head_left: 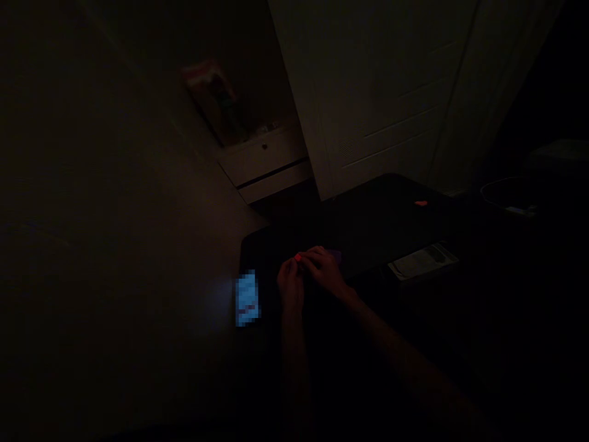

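Both hands meet over a dark tabletop (368,215) in very dim light. Between their fingertips is a small bright red-orange piece (298,257), its kind too small to make out. My left hand (289,277) pinches it from the left, fingers closed. From the right, my right hand (322,267) has its thumb and fingers closed on the same piece. A purple object (337,255) shows just behind the right hand, partly hidden by it. Farther right on the tabletop lies another small orange piece (420,203).
A lit screen (247,299), pixelated, stands to the left by the wall. Below the table's right edge is a book or box (426,263). A white drawer unit (271,159) and a pale door (391,92) are behind. A pale cable (488,184) curves at far right.
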### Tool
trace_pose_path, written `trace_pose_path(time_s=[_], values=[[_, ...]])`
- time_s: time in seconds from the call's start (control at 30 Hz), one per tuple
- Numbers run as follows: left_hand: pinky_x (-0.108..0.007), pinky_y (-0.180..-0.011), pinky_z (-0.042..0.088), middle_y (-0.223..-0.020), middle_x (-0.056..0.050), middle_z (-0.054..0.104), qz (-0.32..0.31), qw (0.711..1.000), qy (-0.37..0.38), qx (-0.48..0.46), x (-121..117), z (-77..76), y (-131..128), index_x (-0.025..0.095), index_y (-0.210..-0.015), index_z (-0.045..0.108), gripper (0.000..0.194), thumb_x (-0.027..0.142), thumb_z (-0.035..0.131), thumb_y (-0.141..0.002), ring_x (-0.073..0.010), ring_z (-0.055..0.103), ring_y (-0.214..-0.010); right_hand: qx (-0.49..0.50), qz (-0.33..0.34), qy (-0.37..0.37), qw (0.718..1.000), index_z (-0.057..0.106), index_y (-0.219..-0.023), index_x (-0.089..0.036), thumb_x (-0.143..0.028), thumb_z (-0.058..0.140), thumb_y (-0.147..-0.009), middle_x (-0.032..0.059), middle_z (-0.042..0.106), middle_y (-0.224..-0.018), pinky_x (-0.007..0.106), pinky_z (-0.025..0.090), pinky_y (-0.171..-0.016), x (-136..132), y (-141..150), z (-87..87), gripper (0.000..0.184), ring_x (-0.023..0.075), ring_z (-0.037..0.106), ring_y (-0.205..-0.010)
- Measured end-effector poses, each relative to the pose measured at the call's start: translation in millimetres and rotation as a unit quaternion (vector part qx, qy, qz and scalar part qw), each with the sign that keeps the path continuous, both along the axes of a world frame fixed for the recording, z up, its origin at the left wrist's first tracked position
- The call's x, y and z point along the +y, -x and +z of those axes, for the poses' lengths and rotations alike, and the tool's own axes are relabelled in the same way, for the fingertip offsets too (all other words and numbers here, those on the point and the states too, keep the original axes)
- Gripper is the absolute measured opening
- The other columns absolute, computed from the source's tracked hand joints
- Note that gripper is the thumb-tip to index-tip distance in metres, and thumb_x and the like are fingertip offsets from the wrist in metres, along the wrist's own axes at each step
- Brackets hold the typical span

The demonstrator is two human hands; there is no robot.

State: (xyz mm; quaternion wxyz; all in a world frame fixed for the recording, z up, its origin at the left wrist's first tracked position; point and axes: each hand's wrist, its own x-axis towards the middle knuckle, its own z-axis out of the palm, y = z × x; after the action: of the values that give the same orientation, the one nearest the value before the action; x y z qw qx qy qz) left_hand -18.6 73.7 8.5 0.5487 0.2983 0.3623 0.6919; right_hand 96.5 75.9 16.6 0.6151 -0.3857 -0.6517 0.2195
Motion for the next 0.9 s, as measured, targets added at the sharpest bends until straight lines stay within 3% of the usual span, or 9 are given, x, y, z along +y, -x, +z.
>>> trace_pose_path(time_s=[0.17, 0.33, 0.57, 0.73, 0.9], values=[[-0.026, -0.077, 0.048, -0.083, -0.002, 0.070, 0.066, 0.996, -0.014, 0.067, -2.0, -0.4, -1.7, 0.018, -0.086, 0.073, 0.026, 0.036, 0.085, -0.072, -0.0129, 0.064, -0.079, 0.024, 0.012, 0.032, 0.999, 0.078, -0.104, -0.026, -0.033, 0.063, -0.097, 0.0049, 0.072, -0.097, 0.035, 0.053, -0.085, 2.0, -1.0, -1.5, 0.018, 0.0196, 0.068, -0.092], [-0.032, -0.088, 0.052, -0.100, -0.006, 0.075, 0.117, 0.985, -0.043, 0.123, -6.2, 1.5, -3.8, 0.020, -0.098, 0.076, 0.031, 0.035, 0.085, -0.073, -0.0194, 0.069, -0.095, 0.038, 0.021, 0.035, 0.998, 0.078, -0.099, -0.025, -0.034, 0.064, -0.096, 0.0043, 0.076, -0.095, 0.034, 0.053, -0.083, 2.2, -0.7, 0.4, 0.017, 0.0198, 0.070, -0.089], [-0.041, -0.101, 0.051, -0.103, -0.009, 0.078, 0.145, 0.957, -0.059, 0.245, -11.1, 1.1, -6.4, 0.018, -0.097, 0.080, 0.026, 0.033, 0.081, -0.076, -0.0249, 0.070, -0.106, 0.035, 0.001, 0.092, 0.995, 0.078, -0.093, -0.023, -0.034, 0.068, -0.092, 0.0041, 0.077, -0.094, 0.032, 0.052, -0.083, 2.7, -8.3, 6.2, 0.014, 0.0200, 0.071, -0.090], [-0.041, -0.101, 0.052, -0.109, -0.009, 0.078, 0.123, 0.957, -0.043, 0.260, -11.6, -1.6, -6.8, 0.019, -0.100, 0.080, 0.030, 0.035, 0.082, -0.075, -0.0264, 0.069, -0.111, -0.020, 0.035, 0.102, 0.994, 0.079, -0.092, -0.023, -0.030, 0.068, -0.091, 0.0043, 0.076, -0.093, 0.032, 0.051, -0.081, 6.3, -24.7, 11.8, 0.013, 0.0197, 0.070, -0.087], [-0.041, -0.098, 0.053, -0.100, -0.009, 0.079, 0.116, 0.960, -0.020, 0.255, -9.2, -3.8, -5.3, 0.018, -0.092, 0.082, 0.028, 0.036, 0.084, -0.071, -0.0268, 0.071, -0.104, -0.011, 0.078, 0.103, 0.992, 0.080, -0.095, -0.023, -0.034, 0.064, -0.094, 0.0047, 0.075, -0.093, 0.032, 0.051, -0.081, 7.7, -31.8, 11.8, 0.019, 0.0195, 0.069, -0.088]])
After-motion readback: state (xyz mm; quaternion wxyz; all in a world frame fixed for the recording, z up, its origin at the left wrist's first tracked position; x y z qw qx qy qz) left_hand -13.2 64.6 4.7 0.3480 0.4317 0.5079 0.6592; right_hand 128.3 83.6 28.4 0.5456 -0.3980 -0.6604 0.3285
